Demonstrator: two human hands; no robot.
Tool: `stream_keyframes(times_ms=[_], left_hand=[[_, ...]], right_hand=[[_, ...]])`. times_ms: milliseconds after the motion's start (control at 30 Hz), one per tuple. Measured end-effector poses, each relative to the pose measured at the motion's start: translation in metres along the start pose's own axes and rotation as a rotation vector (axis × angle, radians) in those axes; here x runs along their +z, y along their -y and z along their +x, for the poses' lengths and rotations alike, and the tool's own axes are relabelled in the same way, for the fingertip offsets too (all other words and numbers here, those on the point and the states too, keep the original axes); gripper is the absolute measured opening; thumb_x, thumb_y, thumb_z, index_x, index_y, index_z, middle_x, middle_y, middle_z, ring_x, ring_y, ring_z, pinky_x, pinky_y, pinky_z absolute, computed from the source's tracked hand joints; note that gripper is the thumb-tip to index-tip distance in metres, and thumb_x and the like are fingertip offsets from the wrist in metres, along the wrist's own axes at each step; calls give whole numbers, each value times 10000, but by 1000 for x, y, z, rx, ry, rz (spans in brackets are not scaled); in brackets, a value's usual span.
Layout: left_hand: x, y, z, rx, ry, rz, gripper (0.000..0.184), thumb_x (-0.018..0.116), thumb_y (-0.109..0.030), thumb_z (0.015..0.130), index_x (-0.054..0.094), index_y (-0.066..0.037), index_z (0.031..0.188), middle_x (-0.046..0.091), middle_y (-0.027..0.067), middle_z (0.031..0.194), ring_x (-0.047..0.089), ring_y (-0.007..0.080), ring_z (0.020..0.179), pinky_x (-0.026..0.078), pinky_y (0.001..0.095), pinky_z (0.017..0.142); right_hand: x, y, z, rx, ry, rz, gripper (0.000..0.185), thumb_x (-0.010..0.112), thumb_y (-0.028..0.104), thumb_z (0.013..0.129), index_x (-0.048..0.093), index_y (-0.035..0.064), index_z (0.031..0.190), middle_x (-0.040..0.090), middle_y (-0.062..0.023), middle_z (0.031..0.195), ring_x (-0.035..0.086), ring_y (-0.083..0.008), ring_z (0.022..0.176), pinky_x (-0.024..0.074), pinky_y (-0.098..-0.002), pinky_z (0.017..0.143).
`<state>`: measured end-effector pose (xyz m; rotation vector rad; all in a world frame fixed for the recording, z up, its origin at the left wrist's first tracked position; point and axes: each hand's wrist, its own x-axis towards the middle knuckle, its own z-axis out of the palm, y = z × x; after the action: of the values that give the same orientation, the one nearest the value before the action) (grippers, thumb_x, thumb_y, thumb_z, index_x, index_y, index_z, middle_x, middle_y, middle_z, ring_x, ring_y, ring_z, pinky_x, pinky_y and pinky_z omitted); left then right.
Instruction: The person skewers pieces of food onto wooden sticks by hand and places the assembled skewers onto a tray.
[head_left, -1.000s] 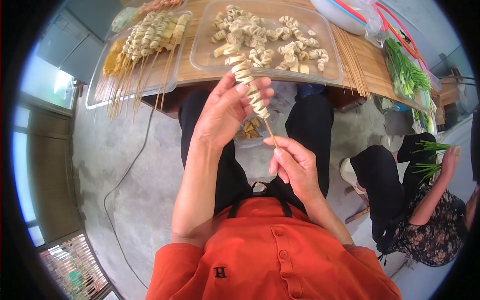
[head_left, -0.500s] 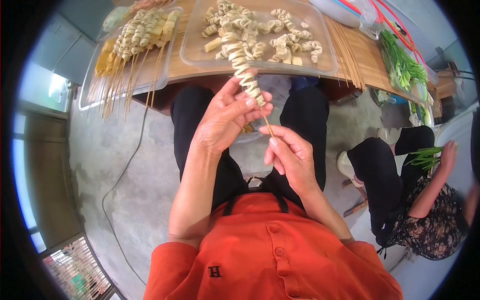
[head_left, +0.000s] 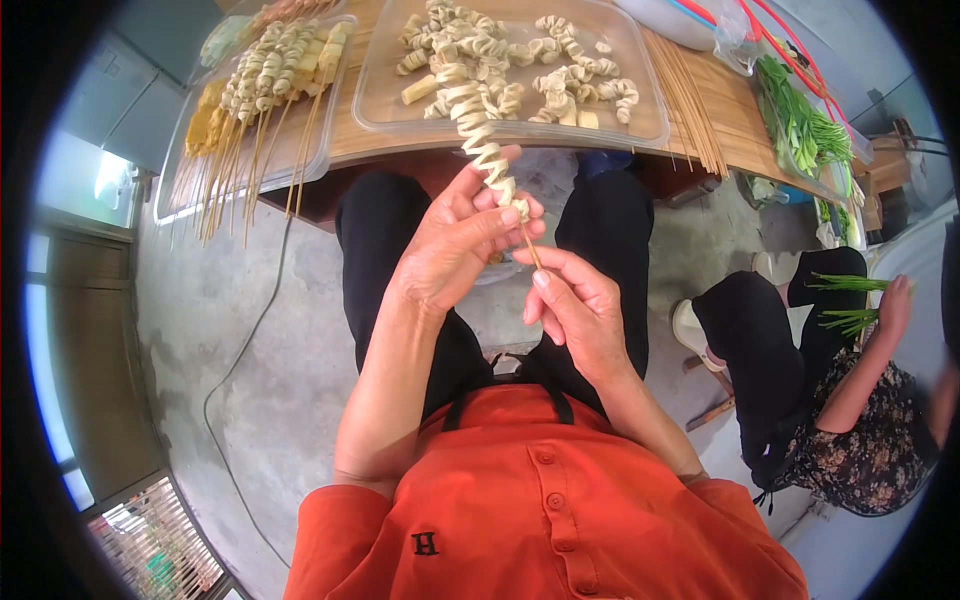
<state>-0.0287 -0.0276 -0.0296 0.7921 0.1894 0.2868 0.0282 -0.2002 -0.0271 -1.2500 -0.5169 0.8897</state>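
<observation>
A pale, spiral-cut food piece (head_left: 485,152) stretches like a loose coil from above the tray's near edge down into my left hand (head_left: 465,230). My left thumb and fingers pinch its lower end. Out of that end comes a thin wooden skewer (head_left: 532,250), gripped between the thumb and forefinger of my right hand (head_left: 578,300). How far the skewer runs inside the coil cannot be made out. Beyond my hands, a clear plastic tray (head_left: 400,127) holds a heap of similar spirals (head_left: 470,45) and a few short plain pieces.
Left on the wooden table (head_left: 400,148) sits a tray of filled skewers (head_left: 265,75), their sticks overhanging the edge. Bare skewers (head_left: 690,100) lie right of the middle tray, with leafy greens (head_left: 800,125) farther right. A seated co-worker's hand (head_left: 895,305) holds green stalks (head_left: 845,320).
The coil's lower end bunches slightly more around the skewer at my left fingertips. Both hands keep nearly the same place. The co-worker's green stalks have spread into two bunches.
</observation>
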Motion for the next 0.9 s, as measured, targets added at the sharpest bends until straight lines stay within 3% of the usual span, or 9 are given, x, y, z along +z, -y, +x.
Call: stream_keyframes(times_ms=[200, 300, 467, 767, 900], left_hand=[[-2, -4, 1, -25, 2, 63, 614, 657, -92, 870, 371, -20, 1408, 632, 124, 1064, 655, 249, 950, 535, 362, 855], [-3, -21, 12, 148, -102, 67, 478, 570, -214, 955, 412, -8, 1357, 621, 134, 1157, 634, 252, 1043, 532, 366, 880], [-7, -36, 27, 233, -207, -105, 327, 553, -208, 971, 515, -8, 1227, 623, 138, 1149, 628, 262, 1046, 531, 399, 927], [-7, -37, 34, 237, -291, -202, 331, 588, -215, 951, 535, 10, 1187, 637, 142, 1119, 632, 270, 1029, 535, 417, 935], [-4, -42, 35, 240, -310, -240, 342, 599, -223, 942, 532, 2, 1191, 643, 137, 1106, 634, 267, 1022, 541, 420, 922]], right_hand=[[-2, 0, -1, 4, -3, -22, 271, 512, 128, 995, 602, 29, 1232, 584, -5, 682, 360, 0, 481, 305, -165, 438], [-3, 1, -3, 10, -10, -17, 270, 511, 126, 991, 604, 18, 1219, 593, -20, 686, 371, -7, 472, 306, -166, 432], [-1, -2, -7, 20, 41, -23, 281, 497, 117, 998, 591, 23, 1245, 586, -8, 694, 371, -2, 495, 310, -165, 443], [0, -2, -6, 33, 23, -26, 270, 509, 120, 987, 606, -1, 1208, 608, -39, 694, 396, -15, 471, 317, -166, 434], [1, -3, -6, 40, 46, -66, 286, 509, 126, 995, 594, 37, 1252, 592, -3, 698, 375, -2, 504, 317, -165, 449]])
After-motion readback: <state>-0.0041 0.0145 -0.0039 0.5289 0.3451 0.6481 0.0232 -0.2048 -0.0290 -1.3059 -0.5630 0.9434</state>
